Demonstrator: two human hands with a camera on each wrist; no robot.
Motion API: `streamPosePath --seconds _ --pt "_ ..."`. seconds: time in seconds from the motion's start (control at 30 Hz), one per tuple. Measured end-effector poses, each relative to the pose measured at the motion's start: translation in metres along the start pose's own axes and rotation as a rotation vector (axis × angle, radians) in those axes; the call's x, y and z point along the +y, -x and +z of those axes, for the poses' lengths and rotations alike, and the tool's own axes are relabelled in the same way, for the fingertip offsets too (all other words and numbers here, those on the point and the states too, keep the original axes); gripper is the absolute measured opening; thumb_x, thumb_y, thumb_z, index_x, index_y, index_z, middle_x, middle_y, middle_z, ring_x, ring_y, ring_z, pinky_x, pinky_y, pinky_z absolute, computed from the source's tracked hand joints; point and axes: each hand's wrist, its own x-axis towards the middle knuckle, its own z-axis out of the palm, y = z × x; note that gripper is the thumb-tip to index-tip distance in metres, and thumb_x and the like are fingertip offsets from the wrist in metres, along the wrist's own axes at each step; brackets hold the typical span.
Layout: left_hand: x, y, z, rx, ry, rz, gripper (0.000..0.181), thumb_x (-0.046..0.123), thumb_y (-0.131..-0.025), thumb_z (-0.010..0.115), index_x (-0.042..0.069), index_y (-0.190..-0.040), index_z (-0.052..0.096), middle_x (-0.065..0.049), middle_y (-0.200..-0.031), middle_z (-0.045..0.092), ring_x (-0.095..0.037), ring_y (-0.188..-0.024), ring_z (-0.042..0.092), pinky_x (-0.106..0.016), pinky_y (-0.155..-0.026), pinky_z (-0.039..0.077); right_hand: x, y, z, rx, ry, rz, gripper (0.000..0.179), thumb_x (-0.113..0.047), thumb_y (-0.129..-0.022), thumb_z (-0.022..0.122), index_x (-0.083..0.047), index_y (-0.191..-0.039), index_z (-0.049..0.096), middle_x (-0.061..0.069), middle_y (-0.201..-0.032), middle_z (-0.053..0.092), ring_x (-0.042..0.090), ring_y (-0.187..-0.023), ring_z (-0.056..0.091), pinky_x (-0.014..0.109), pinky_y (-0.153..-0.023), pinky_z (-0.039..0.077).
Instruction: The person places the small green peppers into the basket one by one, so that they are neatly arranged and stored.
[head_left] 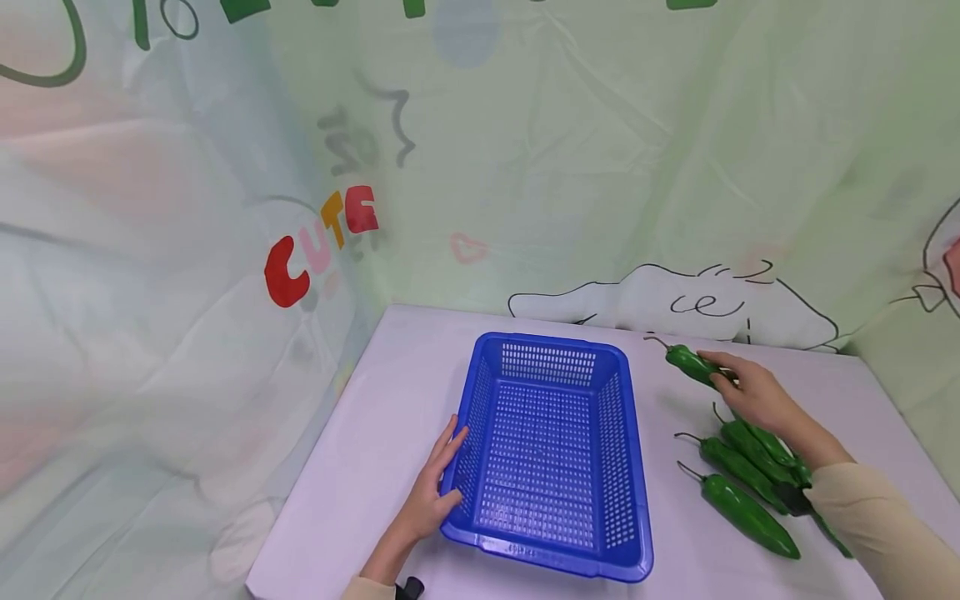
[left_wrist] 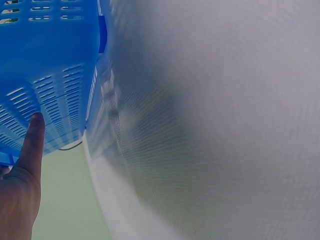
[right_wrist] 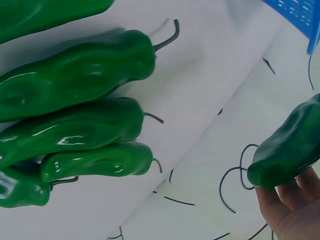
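A blue plastic basket point(head_left: 540, 458) with perforated walls stands on the white table. My left hand point(head_left: 431, 492) lies at its left rim, fingers stretched out against the side. In the left wrist view a straight finger point(left_wrist: 34, 142) touches the basket's slotted outer wall point(left_wrist: 55, 45). My right hand point(head_left: 757, 396) holds a long green pepper point(head_left: 688, 363) above the table, right of the basket, stem pointing left. The right wrist view shows this pepper point(right_wrist: 285, 147) resting on the fingertips. Below that hand lie several more green peppers point(head_left: 750, 517), partly hidden by the sleeve.
The white table point(head_left: 390, 392) meets a printed fabric sheet point(head_left: 525, 167) at the back, and more fabric hangs at the left. Lying side by side, the loose peppers point(right_wrist: 80, 75) have their thin stems toward the basket side.
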Motion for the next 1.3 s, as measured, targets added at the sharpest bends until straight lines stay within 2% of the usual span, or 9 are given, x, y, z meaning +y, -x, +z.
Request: streamPosePath --seconds 0.1,0.27,0.57,0.77,0.9,1.3 --pt "-0.002 0.0 0.0 0.003 -0.003 0.007 0.087 0.001 -0.072 0.05 0.011 -0.156 0.029 -0.006 -0.166 0.007 -0.033 -0.151 0.007 -0.067 -0.111 0.012 -0.003 -0.004 0.003 0.008 0.004 -0.016 0.039 0.004 -0.095 0.05 0.015 -0.132 0.049 0.037 -0.117 0.058 0.029 -0.079 0.056 0.027 -0.055 0.044" --pt "-0.004 0.0 0.0 0.005 -0.006 0.018 0.087 0.0 -0.072 0.05 0.01 -0.156 0.029 -0.009 -0.166 0.008 -0.035 -0.151 0.007 -0.068 -0.111 0.012 -0.008 -0.008 0.008 0.014 0.008 -0.042 0.039 0.005 -0.093 0.052 0.016 -0.13 0.05 0.039 -0.119 0.057 0.033 -0.083 0.059 0.029 -0.058 0.047" --pt "-0.005 0.0 0.0 0.004 -0.002 0.011 0.086 0.002 -0.073 0.05 0.012 -0.156 0.029 -0.009 -0.166 0.008 -0.032 -0.151 0.007 -0.068 -0.111 0.012 -0.016 -0.014 0.008 0.012 0.003 -0.038 0.039 0.003 -0.095 0.05 0.014 -0.133 0.049 0.038 -0.12 0.056 0.028 -0.076 0.054 0.029 -0.056 0.042" --pt "-0.006 0.0 0.0 0.002 0.003 0.014 0.085 0.002 -0.074 0.051 0.014 -0.156 0.03 -0.008 -0.166 0.008 -0.032 -0.151 0.006 -0.067 -0.111 0.011 -0.024 -0.021 0.01 0.03 0.021 -0.084 0.038 0.004 -0.094 0.052 0.013 -0.131 0.052 0.035 -0.121 0.058 0.026 -0.075 0.052 0.029 -0.057 0.041" --pt "-0.005 0.001 0.001 0.012 -0.014 0.039 0.084 0.002 -0.074 0.051 0.011 -0.155 0.031 -0.012 -0.165 0.01 -0.038 -0.15 0.008 -0.071 -0.109 0.013 -0.032 -0.026 0.013 0.016 0.019 -0.093 0.038 0.003 -0.094 0.052 0.012 -0.131 0.052 0.035 -0.122 0.058 0.026 -0.077 0.053 0.03 -0.058 0.044" --pt "-0.005 0.0 0.001 0.019 -0.035 0.024 0.083 0.001 -0.074 0.05 0.009 -0.155 0.031 -0.009 -0.165 0.01 -0.035 -0.15 0.009 -0.069 -0.111 0.014 -0.059 -0.045 0.022 -0.026 -0.009 -0.126 0.039 0.005 -0.094 0.051 0.012 -0.133 0.051 0.036 -0.123 0.057 0.03 -0.083 0.057 0.035 -0.063 0.049"
